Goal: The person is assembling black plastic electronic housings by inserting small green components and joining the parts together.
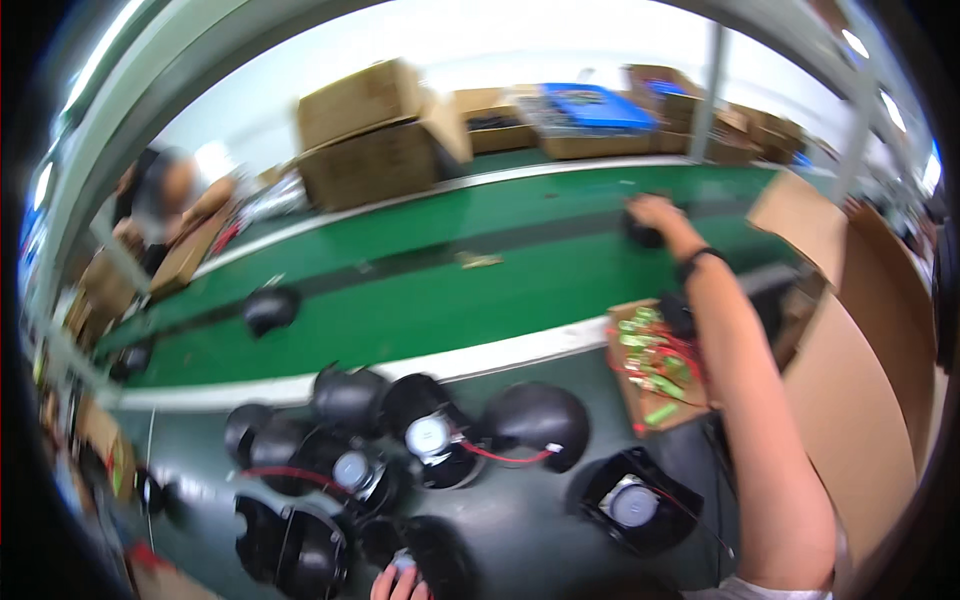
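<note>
My right hand [657, 211] reaches far out over the green conveyor belt, a dark band at its wrist. Its fingers are closed on a black rounded shell [643, 232], blurred and partly covered by the hand. At the lower edge, only the fingers of my left hand [400, 584] show, curled on a black shell with a speaker [440, 555]. Around it on the bench lie several more black domed shells. One holds a round silver speaker [428, 436] with a red wire. Another speaker shell [632, 502] sits apart on the right.
A small carton [645, 400] of green connectors and red wires stands under my right forearm. A large open carton [850, 370] rises at the right. Another black shell [271, 310] rests on the belt. Cardboard boxes [365, 140] line the far side. Someone else works at far left.
</note>
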Demonstrator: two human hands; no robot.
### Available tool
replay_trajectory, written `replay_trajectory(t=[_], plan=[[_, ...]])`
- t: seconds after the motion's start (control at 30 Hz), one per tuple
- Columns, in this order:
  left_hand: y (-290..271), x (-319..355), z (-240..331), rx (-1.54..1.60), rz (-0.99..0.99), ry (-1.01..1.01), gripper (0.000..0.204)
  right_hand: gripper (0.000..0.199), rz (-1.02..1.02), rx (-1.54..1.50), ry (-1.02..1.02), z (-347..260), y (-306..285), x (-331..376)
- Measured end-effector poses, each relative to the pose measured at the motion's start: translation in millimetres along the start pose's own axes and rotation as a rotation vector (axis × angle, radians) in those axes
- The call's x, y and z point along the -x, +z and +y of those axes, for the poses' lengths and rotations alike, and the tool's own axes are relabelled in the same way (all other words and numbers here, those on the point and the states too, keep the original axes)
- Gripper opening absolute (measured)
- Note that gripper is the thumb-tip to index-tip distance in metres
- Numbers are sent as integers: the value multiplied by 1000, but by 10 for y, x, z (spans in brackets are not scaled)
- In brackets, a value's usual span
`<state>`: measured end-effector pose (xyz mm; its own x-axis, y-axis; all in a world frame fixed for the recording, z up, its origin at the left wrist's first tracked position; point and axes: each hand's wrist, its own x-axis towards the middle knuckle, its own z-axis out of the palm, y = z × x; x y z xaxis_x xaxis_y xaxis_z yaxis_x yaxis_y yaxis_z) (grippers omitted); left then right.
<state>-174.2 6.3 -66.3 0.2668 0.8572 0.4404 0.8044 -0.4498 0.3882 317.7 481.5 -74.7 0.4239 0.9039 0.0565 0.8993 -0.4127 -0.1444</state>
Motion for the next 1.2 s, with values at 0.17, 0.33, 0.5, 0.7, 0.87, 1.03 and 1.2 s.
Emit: replay_trajectory(t=[0.17,0.33,0.5,0.7,0.87,1.03,1.2], plan=[[128,27,-192,18,30,121,59,39,35,-91,-255,1075,-262,-377],[-4,66,-153,-67,-50,48,60,28,-306,-508,-745,-114,-906,331],[100,129,-149,-74,85,9,72,27,-434,-581,-1458,-1650,-1231,2185],[-270,304,-417,-340,425,-180,60,18,-393,-673,-1809,-2736,-1117,3768],[-391,258,-764,-421,320,-294,58,16,-443,-184,-1892,-3264,-944,4464],[-308,266,-935,-382,353,-257,49,30,-628,-576,-1779,-4029,-1038,3930],[-271,213,-873,-331,369,-225,57,64,-53,-370,-1316,-4700,-305,2545]])
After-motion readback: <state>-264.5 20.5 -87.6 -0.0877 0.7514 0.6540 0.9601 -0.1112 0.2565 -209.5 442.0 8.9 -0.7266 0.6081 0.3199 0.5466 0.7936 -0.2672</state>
